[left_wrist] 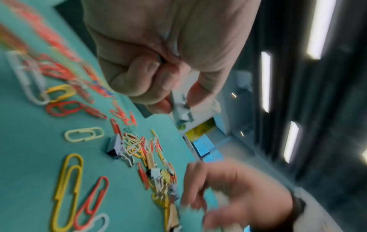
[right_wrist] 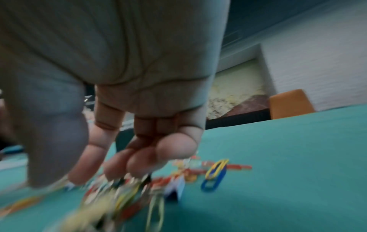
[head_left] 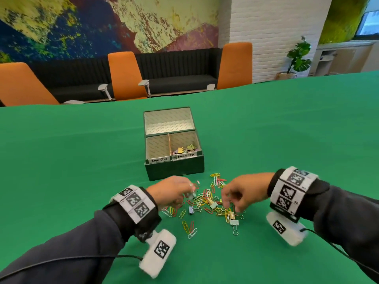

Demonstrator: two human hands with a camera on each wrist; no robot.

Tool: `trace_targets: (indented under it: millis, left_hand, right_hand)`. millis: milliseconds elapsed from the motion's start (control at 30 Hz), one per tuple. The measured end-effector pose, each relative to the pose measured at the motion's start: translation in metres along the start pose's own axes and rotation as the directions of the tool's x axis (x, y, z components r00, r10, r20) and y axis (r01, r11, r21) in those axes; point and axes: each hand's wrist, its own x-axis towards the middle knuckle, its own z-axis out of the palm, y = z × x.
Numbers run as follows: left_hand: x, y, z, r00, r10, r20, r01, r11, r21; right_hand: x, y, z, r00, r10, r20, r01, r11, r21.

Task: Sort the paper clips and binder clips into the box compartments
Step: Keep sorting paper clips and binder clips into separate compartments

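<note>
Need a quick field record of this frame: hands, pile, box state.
left hand: pinches a pale binder clip, lifted off the cloth
right hand: fingers down over the pile, holding nothing visible
pile: mixed paper clips and binder clips on the green cloth, in front of the box
box: lid open
Paper Clips compartment: looks empty
Binder Clips compartment: several binder clips inside
</note>
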Motion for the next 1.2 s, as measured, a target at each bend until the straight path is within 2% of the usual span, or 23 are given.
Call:
trace_targets:
  millis: [33, 100, 233, 267, 300, 333, 367, 400, 467, 633, 700, 767, 833, 900, 1000, 1100, 1200]
  left_hand:
    - [0.000, -0.004, -0.002, 0.998, -0.051, -0.023, 0.046, 0.983, -0.180]
    - [-0.002, -0.010, -0.007, 0.993, -0.113, -0.044, 0.091, 0.932, -0.350]
    - [0.000, -0.006, -0.019, 0.992, -0.072, -0.101, 0.033, 0.940, -0.341]
    - [0.000, -0.001, -0.023, 0.990, -0.039, -0.132, 0.001, 0.963, -0.271]
    - [0.000, 0.004, -0.026, 0.986, 0.006, -0.167, -0.026, 0.993, -0.116]
    - [0.000, 0.009, -0.030, 0.979, 0.059, -0.194, -0.037, 0.993, 0.112]
    - [0.000, 0.013, -0.031, 0.974, 0.114, -0.195, -0.042, 0.941, 0.336]
    - [0.000, 0.016, -0.032, 0.971, 0.158, -0.178, -0.052, 0.870, 0.490]
    - [0.000, 0.021, -0.034, 0.972, 0.177, -0.156, -0.055, 0.812, 0.581]
    - [0.012, 0.049, -0.051, 0.945, 0.192, -0.264, -0.014, 0.832, 0.554]
    - [0.024, 0.063, -0.062, 0.925, 0.179, -0.334, 0.018, 0.860, 0.511]
    - [0.036, 0.074, -0.071, 0.913, 0.116, -0.390, 0.072, 0.898, 0.434]
    - [0.045, 0.080, -0.078, 0.906, 0.026, -0.423, 0.103, 0.955, 0.278]
    - [0.049, 0.078, -0.081, 0.911, -0.079, -0.405, 0.111, 0.992, 0.057]
    - [0.047, 0.067, -0.083, 0.917, -0.183, -0.354, 0.115, 0.972, -0.205]
    - [0.041, 0.057, -0.086, 0.931, -0.222, -0.291, 0.117, 0.934, -0.337]
    - [0.036, 0.054, -0.090, 0.940, -0.222, -0.260, 0.058, 0.852, -0.520]
  right_hand:
    - [0.002, -0.004, 0.007, 0.999, -0.012, 0.044, 0.016, 0.997, -0.073]
    - [0.005, -0.009, 0.018, 0.997, -0.009, 0.081, 0.028, 0.970, -0.241]
    - [0.006, -0.014, 0.023, 0.998, -0.014, 0.062, 0.039, 0.908, -0.417]
    - [0.006, -0.015, 0.023, 0.998, -0.021, 0.060, 0.045, 0.896, -0.442]
    - [0.006, -0.016, 0.023, 0.998, -0.028, 0.057, 0.051, 0.889, -0.455]
    - [0.005, -0.016, 0.023, 0.998, -0.038, 0.050, 0.057, 0.885, -0.462]
    - [0.005, -0.016, 0.024, 0.998, -0.051, 0.039, 0.064, 0.884, -0.464]
    - [0.004, -0.015, 0.024, 0.997, -0.068, 0.025, 0.072, 0.885, -0.461]
    - [0.003, -0.014, 0.025, 0.995, -0.098, -0.006, 0.086, 0.898, -0.432]
    - [0.004, -0.013, 0.023, 0.991, -0.104, -0.085, 0.074, 0.953, -0.295]
    - [0.005, -0.017, 0.016, 0.980, -0.115, -0.164, 0.077, 0.972, -0.220]
    - [0.008, -0.023, 0.005, 0.956, -0.106, -0.272, 0.075, 0.990, -0.123]
    - [0.011, -0.028, -0.007, 0.921, -0.068, -0.384, 0.074, 0.997, 0.000]
    - [0.016, -0.031, -0.021, 0.880, -0.007, -0.474, 0.090, 0.984, 0.152]
    - [0.032, -0.036, -0.045, 0.835, 0.092, -0.542, 0.095, 0.947, 0.307]
    - [0.057, -0.043, -0.070, 0.763, 0.190, -0.617, 0.121, 0.897, 0.426]
    - [0.074, -0.050, -0.086, 0.676, 0.315, -0.666, 0.296, 0.712, 0.637]
